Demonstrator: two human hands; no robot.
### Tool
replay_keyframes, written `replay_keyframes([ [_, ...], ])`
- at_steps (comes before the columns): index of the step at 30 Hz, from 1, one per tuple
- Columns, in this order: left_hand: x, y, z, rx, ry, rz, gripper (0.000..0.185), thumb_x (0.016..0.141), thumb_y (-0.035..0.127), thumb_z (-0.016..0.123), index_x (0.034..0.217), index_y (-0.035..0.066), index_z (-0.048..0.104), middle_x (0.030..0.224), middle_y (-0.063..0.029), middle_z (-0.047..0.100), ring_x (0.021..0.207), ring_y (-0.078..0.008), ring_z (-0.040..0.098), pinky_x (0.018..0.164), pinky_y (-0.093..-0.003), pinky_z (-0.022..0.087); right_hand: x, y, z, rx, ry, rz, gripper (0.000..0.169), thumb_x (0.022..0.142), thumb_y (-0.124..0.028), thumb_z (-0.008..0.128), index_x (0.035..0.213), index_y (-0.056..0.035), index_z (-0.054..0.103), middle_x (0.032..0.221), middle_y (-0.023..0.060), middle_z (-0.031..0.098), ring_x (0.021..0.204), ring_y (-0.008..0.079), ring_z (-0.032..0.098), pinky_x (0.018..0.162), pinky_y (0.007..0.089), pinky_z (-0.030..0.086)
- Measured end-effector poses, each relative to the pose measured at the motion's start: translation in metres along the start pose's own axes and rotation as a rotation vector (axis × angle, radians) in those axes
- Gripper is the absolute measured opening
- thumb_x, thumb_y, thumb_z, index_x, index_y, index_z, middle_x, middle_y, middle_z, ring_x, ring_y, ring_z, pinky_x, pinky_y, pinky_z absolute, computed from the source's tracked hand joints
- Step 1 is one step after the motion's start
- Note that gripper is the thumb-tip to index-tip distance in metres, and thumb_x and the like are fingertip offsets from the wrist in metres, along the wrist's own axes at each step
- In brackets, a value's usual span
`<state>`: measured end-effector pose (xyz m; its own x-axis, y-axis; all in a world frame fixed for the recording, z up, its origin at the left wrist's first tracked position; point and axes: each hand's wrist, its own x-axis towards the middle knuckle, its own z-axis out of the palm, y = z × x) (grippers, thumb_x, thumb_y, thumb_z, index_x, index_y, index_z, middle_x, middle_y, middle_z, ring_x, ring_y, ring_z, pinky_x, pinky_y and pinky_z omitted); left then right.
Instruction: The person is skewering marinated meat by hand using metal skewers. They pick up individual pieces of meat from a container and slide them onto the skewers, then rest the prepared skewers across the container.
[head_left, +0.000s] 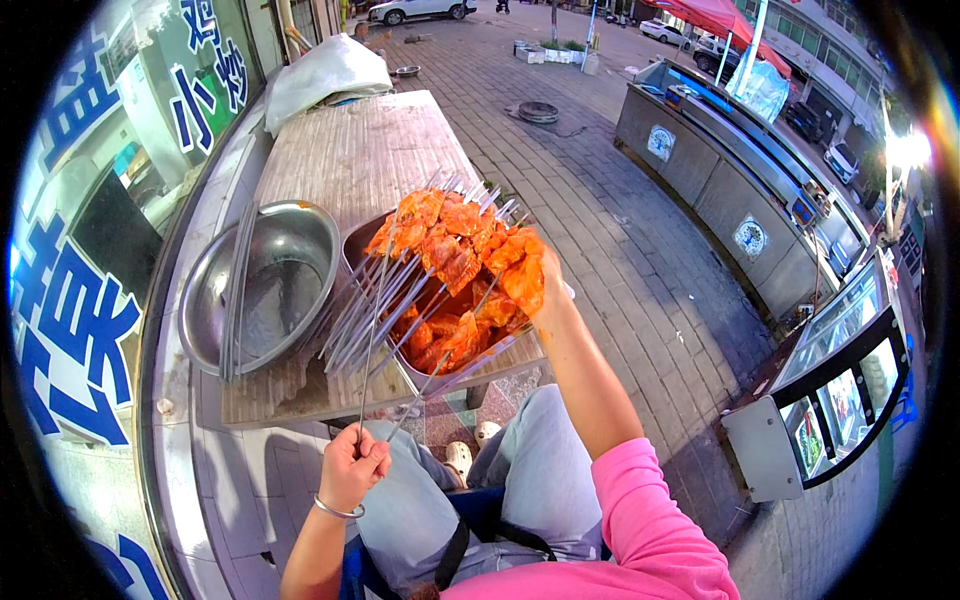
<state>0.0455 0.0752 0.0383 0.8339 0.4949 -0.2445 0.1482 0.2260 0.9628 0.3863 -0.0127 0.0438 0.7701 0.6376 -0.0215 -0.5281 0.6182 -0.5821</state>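
My left hand (352, 465), a bangle at its wrist, grips the ends of two thin metal skewers (365, 367) above my left thigh. One skewer runs up across the pile; the other passes a piece of orange marinated meat (459, 342) and reaches toward my right hand. At the tray's right side, my right hand (553, 281) holds a piece of marinated meat (521, 270), which hides most of its fingers. Under them is a metal tray (405, 367) with more sauced meat inside. Several loaded skewers (450, 232) lie across it, bare ends pointing left.
Left of the tray is a steel basin (281, 300) with bare skewers (238, 292) across its rim. Both stand on a wooden table (352, 150), which has a white plastic bag (326, 79) at its far end. A shop window (112, 225) borders the left; a metal counter (705, 172) and glass display case (840, 382) stand right.
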Motion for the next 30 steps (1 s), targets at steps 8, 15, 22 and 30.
replay_keyframes([
  [8, 0.009, -0.001, -0.003, 0.093, 0.040, 0.129, 0.029, 0.084, 0.002, 0.056, 0.069, 0.009, 0.032, 0.059, -0.0015, 0.045, 0.053, -0.0080, 0.045, 0.045, -0.0204, 0.034, -0.014, 0.002, 0.024, 0.079, -0.097, 0.065, 0.025, 0.087, -0.015, 0.046, 0.103, 0.0035, 0.052, 0.106, 0.0155, 0.057, 0.093, 0.0259, 0.058, 0.083, 0.0391, 0.049],
  [15, 0.012, -0.003, -0.006, 0.170, 0.019, 0.190, 0.029, 0.084, 0.001, 0.056, 0.068, 0.008, 0.033, 0.060, -0.0003, 0.044, 0.054, -0.0081, 0.046, 0.047, -0.0215, 0.037, -0.012, -0.004, 0.020, 0.047, -0.077, 0.117, 0.028, 0.088, -0.015, 0.045, 0.108, 0.0045, 0.051, 0.106, 0.0150, 0.057, 0.092, 0.0256, 0.058, 0.082, 0.0389, 0.049],
  [22, 0.014, -0.007, 0.001, 0.189, 0.044, 0.198, 0.028, 0.084, 0.002, 0.056, 0.067, 0.007, 0.034, 0.059, 0.0000, 0.043, 0.053, -0.0076, 0.046, 0.047, -0.0214, 0.037, -0.018, 0.007, 0.029, -0.009, -0.034, 0.027, 0.026, 0.089, -0.011, 0.043, 0.109, 0.0030, 0.051, 0.104, 0.0136, 0.058, 0.090, 0.0241, 0.059, 0.079, 0.0379, 0.050],
  [30, 0.008, -0.006, 0.009, 0.241, 0.064, 0.231, 0.028, 0.082, -0.001, 0.055, 0.067, 0.008, 0.033, 0.059, -0.0005, 0.043, 0.051, -0.0077, 0.046, 0.043, -0.0206, 0.035, -0.011, 0.023, 0.018, -0.008, 0.009, 0.009, 0.021, 0.087, -0.007, 0.048, 0.106, -0.0025, 0.053, 0.098, 0.0081, 0.061, 0.084, 0.0198, 0.061, 0.072, 0.0336, 0.052],
])
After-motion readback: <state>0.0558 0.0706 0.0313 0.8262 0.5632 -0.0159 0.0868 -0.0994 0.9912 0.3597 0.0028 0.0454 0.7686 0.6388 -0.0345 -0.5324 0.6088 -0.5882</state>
